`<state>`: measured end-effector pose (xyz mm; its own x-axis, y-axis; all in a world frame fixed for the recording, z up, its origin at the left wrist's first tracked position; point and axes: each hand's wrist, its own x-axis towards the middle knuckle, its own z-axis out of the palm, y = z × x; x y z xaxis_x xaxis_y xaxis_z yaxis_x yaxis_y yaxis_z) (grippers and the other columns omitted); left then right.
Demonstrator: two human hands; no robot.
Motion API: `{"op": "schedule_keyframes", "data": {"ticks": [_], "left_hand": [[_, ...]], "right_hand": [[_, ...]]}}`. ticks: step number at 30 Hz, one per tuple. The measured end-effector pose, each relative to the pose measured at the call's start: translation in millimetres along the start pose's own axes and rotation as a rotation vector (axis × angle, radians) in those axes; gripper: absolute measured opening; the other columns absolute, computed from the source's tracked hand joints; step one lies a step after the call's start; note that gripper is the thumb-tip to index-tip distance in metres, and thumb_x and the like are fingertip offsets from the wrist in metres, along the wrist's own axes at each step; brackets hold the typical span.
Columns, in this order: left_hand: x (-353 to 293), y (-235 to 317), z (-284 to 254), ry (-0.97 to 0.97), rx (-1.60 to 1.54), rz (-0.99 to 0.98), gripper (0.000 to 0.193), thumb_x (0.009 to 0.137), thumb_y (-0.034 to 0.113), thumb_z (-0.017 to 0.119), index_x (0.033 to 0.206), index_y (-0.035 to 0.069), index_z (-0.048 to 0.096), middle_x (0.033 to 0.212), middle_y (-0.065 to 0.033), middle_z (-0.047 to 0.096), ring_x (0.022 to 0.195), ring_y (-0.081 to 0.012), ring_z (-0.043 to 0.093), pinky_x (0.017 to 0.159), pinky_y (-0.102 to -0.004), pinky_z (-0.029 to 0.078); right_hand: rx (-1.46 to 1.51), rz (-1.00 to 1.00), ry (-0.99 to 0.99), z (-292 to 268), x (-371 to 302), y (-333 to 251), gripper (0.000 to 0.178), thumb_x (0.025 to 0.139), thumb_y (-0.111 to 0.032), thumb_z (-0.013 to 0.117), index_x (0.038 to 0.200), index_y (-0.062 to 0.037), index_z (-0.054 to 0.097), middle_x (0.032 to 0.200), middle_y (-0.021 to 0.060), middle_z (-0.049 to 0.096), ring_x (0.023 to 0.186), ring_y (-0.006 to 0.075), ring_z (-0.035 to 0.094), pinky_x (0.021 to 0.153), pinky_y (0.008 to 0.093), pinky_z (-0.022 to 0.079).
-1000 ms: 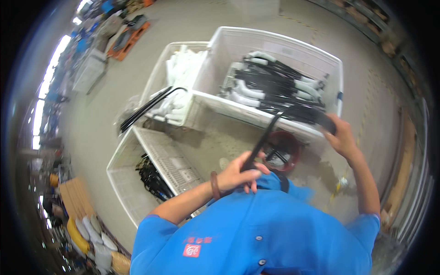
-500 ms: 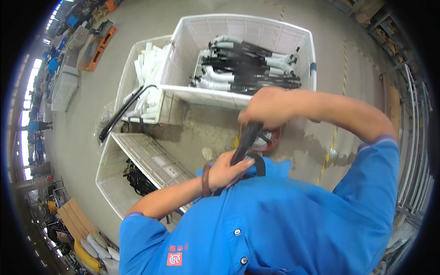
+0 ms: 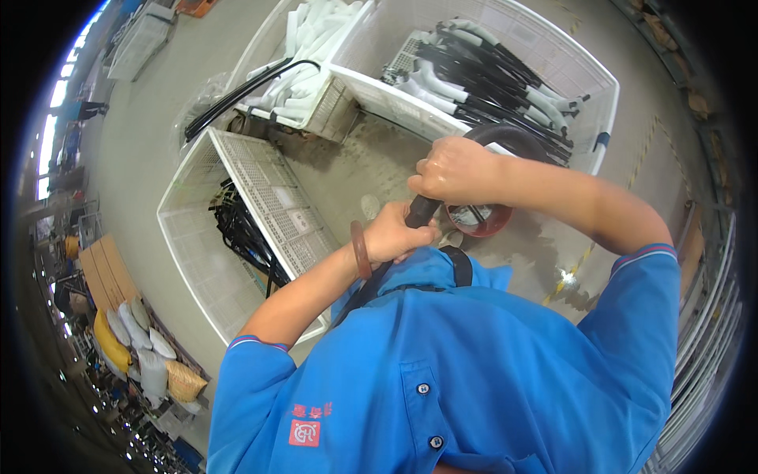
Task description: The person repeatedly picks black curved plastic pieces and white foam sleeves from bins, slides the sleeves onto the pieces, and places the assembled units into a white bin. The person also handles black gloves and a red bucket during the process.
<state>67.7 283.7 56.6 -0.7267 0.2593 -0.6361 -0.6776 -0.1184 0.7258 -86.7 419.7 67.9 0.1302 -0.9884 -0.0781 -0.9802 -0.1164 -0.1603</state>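
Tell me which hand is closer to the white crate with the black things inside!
Left. The left hand shows just right of the white crate in the picture; the right hand is farther right and higher up.

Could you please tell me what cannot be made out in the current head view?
- Head view: the gripped stretches of the black tube, covered by the left hand and right hand.
- Head view: part of the red container, behind the right hand and forearm.
- Head view: the far end of the crate of white pieces, cut off by the top edge.
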Motion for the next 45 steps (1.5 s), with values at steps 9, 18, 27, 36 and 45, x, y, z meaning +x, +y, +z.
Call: {"op": "schedule_keyframes", "data": {"ticks": [9,18,27,36,45], "left_hand": [[-5.0,-18.2,-140.7,0.050,-0.183,0.037,0.017,0.085,0.010,0.070,0.087,0.003,0.055,0.059,0.0003,0.052,0.041,-0.0065,0.044,0.037,-0.0243,0.031],[-41.4,-12.6,-350.3,0.140,-0.623,0.170,0.016,0.092,0.010,0.063,0.098,0.006,0.049,0.056,0.0029,0.044,0.038,-0.0052,0.037,0.036,-0.0236,0.030],[-58.5,-100.4,-491.2,0.669,-1.105,0.114,0.050,0.099,0.060,0.040,0.114,0.014,0.051,0.059,0.0053,0.040,0.040,-0.0070,0.034,0.039,-0.0236,0.029],[-12.9,-126.7,-496.5,0.886,-1.477,0.060,0.054,0.098,0.055,0.048,0.121,0.006,0.051,0.062,0.0014,0.042,0.039,-0.0059,0.033,0.037,-0.0223,0.026],[11.8,-91.4,-537.9,0.880,-1.502,0.061,0.050,0.101,0.050,0.045,0.119,0.004,0.050,0.064,0.0012,0.041,0.040,-0.0048,0.032,0.037,-0.0217,0.025]], "right_hand": [[0.018,-0.061,-0.419,7.9,177.1,34.4,0.015,0.070,-0.022,0.071,0.079,-0.0096,0.070,0.073,0.0107,0.069,0.074,0.0286,0.070,0.061,0.0418,0.052],[-0.133,-0.289,0.522,30.8,403.4,86.4,0.008,0.073,-0.021,0.061,0.075,-0.0154,0.055,0.076,0.0006,0.054,0.076,0.0173,0.056,0.074,0.0313,0.040],[0.304,0.137,0.545,172.7,554.3,228.6,0.048,0.073,-0.008,0.067,0.121,-0.0108,0.060,0.118,0.0106,0.061,0.108,0.0312,0.057,0.095,0.0424,0.044],[-0.158,-0.132,-0.497,526.1,623.6,438.7,0.032,0.091,-0.019,0.057,0.122,-0.0130,0.059,0.123,0.0062,0.060,0.118,0.0228,0.053,0.107,0.0418,0.032],[0.115,0.016,-0.409,493.5,641.1,432.7,0.031,0.083,-0.007,0.060,0.113,-0.0133,0.059,0.107,0.0066,0.064,0.104,0.0271,0.061,0.096,0.0421,0.041]]}}
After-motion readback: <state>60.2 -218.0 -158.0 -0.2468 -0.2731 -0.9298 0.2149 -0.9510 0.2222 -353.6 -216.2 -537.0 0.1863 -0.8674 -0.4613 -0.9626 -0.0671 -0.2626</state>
